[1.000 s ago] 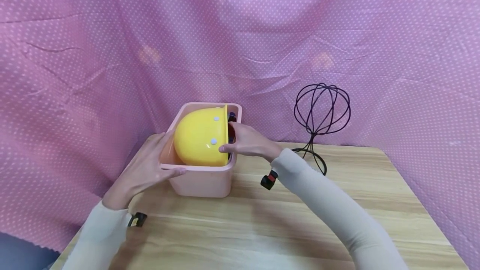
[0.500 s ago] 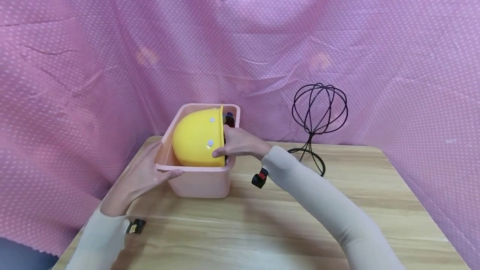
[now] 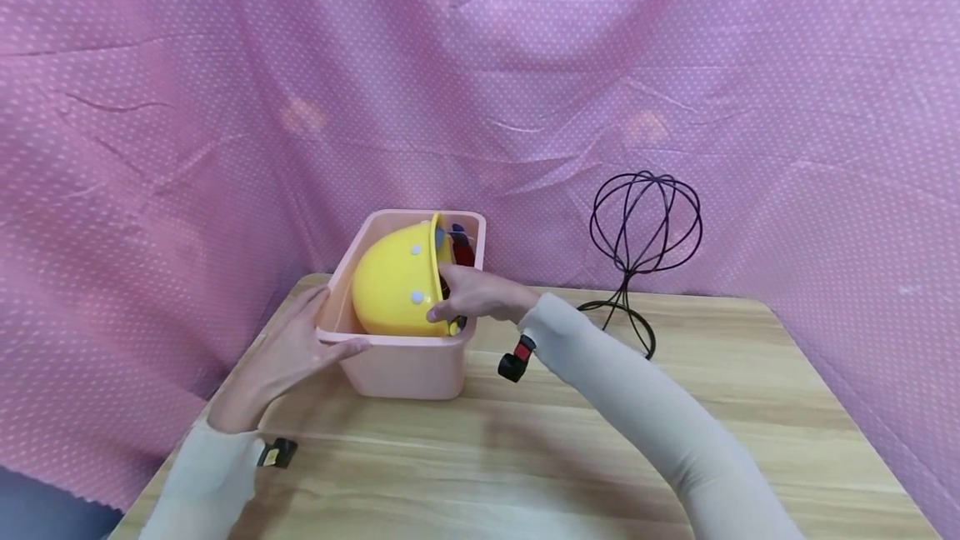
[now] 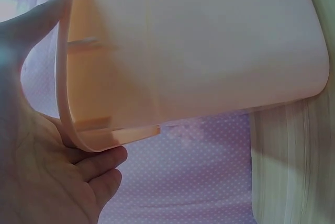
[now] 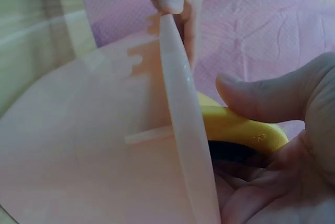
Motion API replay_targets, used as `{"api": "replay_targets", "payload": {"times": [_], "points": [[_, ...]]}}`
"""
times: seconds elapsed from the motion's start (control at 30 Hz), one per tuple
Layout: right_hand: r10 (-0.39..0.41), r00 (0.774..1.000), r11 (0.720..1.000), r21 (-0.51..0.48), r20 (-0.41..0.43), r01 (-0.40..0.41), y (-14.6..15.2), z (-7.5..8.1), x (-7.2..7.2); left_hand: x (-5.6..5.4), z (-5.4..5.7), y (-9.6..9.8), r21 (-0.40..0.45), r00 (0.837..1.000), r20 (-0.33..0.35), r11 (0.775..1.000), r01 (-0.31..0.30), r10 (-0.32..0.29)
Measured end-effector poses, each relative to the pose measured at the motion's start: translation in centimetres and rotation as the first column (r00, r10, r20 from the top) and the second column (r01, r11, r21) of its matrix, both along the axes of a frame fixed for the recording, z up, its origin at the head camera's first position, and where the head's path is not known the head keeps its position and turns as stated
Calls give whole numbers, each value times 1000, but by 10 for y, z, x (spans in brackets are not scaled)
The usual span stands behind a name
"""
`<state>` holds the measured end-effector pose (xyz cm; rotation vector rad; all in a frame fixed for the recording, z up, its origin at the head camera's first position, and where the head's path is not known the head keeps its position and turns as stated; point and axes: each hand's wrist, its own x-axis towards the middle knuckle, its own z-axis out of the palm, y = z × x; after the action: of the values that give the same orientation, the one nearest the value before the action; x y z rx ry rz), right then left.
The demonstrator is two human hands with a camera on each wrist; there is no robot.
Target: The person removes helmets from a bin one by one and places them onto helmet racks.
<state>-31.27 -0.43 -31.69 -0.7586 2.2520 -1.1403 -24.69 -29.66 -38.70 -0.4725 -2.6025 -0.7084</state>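
Observation:
A yellow hard hat [image 3: 393, 282] lies on its side in a pale pink plastic bin [image 3: 405, 369], its opening facing right. My right hand [image 3: 483, 294] holds the hat by its brim, thumb outside and fingers reaching within. In the right wrist view the thumb presses the yellow brim [image 5: 243, 124] just above the bin's rim, and the fingertips are partly hidden. At the bin's near left corner my left hand [image 3: 281, 352] grips the rim, thumb along the front. The left wrist view has that hand [image 4: 47, 171] around the bin's edge.
Dark and red items [image 3: 462, 252] sit in the bin right of the hat, mostly hidden. To the right stands a black wire stand [image 3: 628, 271] on the wooden table [image 3: 525, 457]. Pink dotted cloth [image 3: 540, 107] hangs behind and at both sides.
The hard hat has turned slightly in the bin, so part of its inside now shows. My right hand has shifted a little left with the brim; my left hand keeps its grip.

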Motion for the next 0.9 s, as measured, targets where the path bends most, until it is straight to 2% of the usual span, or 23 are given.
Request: {"api": "replay_targets", "payload": {"times": [0.03, 0.07, 0.1, 0.13, 0.23, 0.3, 0.6, 0.9], "points": [[-3, 1000, 1000, -17, 12, 3, 1, 0, 0, 18, 24, 14, -17, 1000, 16, 1000, -20, 20], [-5, 1000, 999, -34, 21, 6, 1, -1, 0, 28, 37, 21, -26, 999, 37, 999, -25, 26], [-9, 999, 998, -54, 32, 11, 2, -1, -1, 33, 40, 22, -25, 999, 45, 999, -25, 26], [-18, 999, 997, -72, 43, 21, 2, -2, -2, 33, 37, 20, -19, 999, 36, 1000, -20, 21], [-30, 997, 991, -127, 69, 39, 5, -4, -5, 20, 19, 6, -22, 999, 29, 999, -27, 28], [-34, 996, 986, -157, 84, 47, 7, -4, -6, 15, 13, 2, -18, 998, 39, 999, -39, 40], [-53, 991, 973, -216, 126, 80, 14, -5, -9, 18, 20, 8, -48, 986, 134, 994, -96, 101], [-50, 983, 944, -312, 177, 105, 31, -11, -12, 17, 21, 9, -43, 977, 169, 992, -123, 128]]}}
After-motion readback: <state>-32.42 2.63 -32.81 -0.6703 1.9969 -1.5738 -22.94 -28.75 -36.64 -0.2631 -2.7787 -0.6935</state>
